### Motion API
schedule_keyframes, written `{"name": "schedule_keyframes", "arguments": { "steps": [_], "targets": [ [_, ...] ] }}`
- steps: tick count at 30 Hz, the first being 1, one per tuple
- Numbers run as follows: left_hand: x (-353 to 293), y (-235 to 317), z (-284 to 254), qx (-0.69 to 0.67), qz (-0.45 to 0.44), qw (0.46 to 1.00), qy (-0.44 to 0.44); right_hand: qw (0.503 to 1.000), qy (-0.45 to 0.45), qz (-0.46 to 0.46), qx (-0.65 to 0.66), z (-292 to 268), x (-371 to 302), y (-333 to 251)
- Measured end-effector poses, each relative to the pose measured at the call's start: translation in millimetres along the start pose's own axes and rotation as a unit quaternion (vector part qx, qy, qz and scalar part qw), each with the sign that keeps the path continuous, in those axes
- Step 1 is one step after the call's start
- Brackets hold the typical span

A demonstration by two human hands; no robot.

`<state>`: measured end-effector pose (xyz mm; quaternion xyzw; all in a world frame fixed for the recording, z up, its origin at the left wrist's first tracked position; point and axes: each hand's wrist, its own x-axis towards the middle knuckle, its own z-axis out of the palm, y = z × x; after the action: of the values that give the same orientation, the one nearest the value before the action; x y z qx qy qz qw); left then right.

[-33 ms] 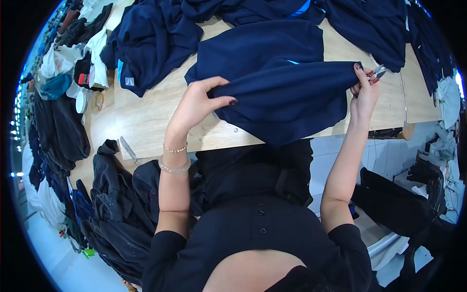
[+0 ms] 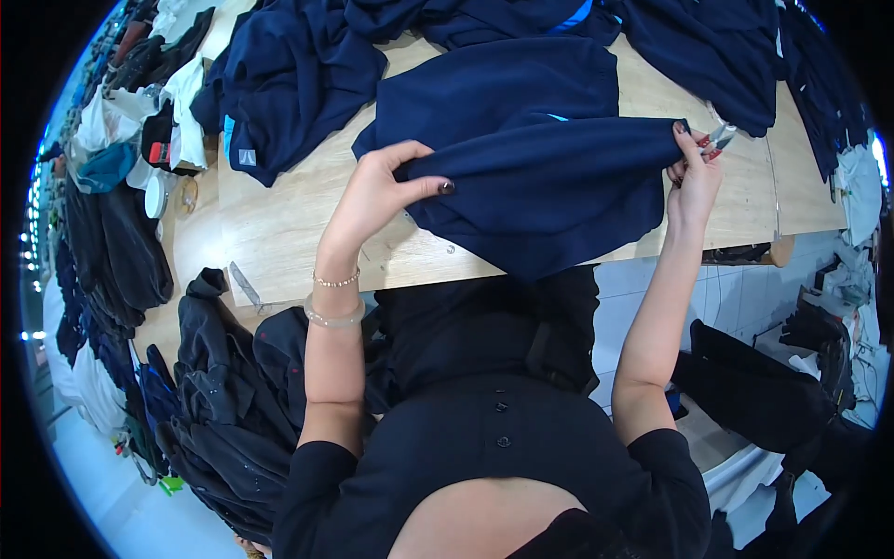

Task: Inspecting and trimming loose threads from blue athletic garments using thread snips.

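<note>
Cloth (image 2: 549, 182), dark blue, stretches over the front of the table (image 2: 303, 214). Above the table, the left hand (image 2: 374, 191) grips one end and the right hand (image 2: 693, 177) pinches the other, holding a metal tool (image 2: 721, 133) too.

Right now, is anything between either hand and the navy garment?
Nothing visible: the left hand and right hand both hold the navy garment directly. A small metal tool sticks out beside the right hand's fingers.
</note>
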<state>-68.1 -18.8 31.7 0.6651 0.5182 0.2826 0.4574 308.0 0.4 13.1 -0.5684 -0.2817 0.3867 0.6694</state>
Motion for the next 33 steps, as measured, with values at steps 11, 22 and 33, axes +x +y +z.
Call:
{"name": "schedule_keyframes", "arguments": {
  "steps": [11,22,33],
  "targets": [
    [12.8,-25.9,-2.0,-0.127,-0.085,0.988,0.036,0.998,-0.033,0.054,-0.008,-16.9,-0.4,8.0],
    [17.4,-5.9,20.0,0.1,0.047,0.992,0.067,0.982,-0.156,0.103,-0.024,-37.4,-4.4,-16.5],
    [-42.5,-48.3,43.9,0.21,0.06,0.961,0.172,0.94,-0.201,0.009,-0.274,-71.6,-21.2,35.2]
  ]
}}
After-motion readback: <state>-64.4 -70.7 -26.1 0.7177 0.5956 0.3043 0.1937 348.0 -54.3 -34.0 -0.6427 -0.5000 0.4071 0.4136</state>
